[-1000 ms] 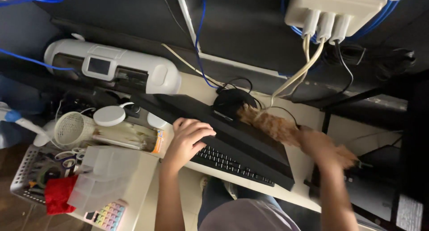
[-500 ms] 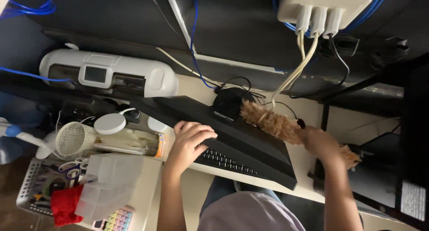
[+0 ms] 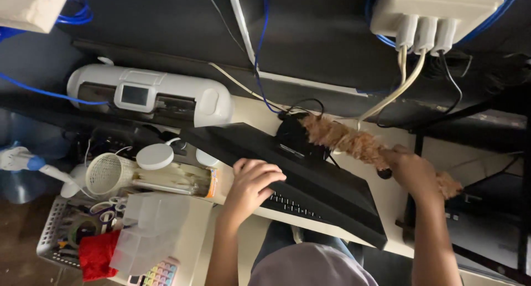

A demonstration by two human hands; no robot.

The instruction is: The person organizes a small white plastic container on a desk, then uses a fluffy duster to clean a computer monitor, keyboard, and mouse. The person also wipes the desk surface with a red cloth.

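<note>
Right hand: right hand (image 3: 410,172) clenched round the handle end of the duster (image 3: 354,143), near the counter's right edge.
Left hand: left hand (image 3: 251,183) lies fingers-down on the front edge of the monitor (image 3: 287,175), touching it without gripping; keyboard (image 3: 293,206) just under the fingertips.
Duster: fluffy tan head runs up-left from the right hand, across the back of the counter (image 3: 249,112), its tip touching a dark round object (image 3: 293,134) behind the monitor.
Change: against the earlier views the duster head has swept further left and the right hand has drawn in from the right edge; the left hand has kept its place on the monitor. As I read it, the dusting is working along the strip behind the monitor while the left hand steadies it.
Behind: white machine (image 3: 149,98) at the back left corner; blue and white cables (image 3: 260,42) hang over the back edge; a pale power block (image 3: 437,12) above right.
Left side: mesh cup (image 3: 108,172), white disc (image 3: 155,156), clear boxes (image 3: 149,230), red cloth (image 3: 97,255) in a basket (image 3: 52,230).
</note>
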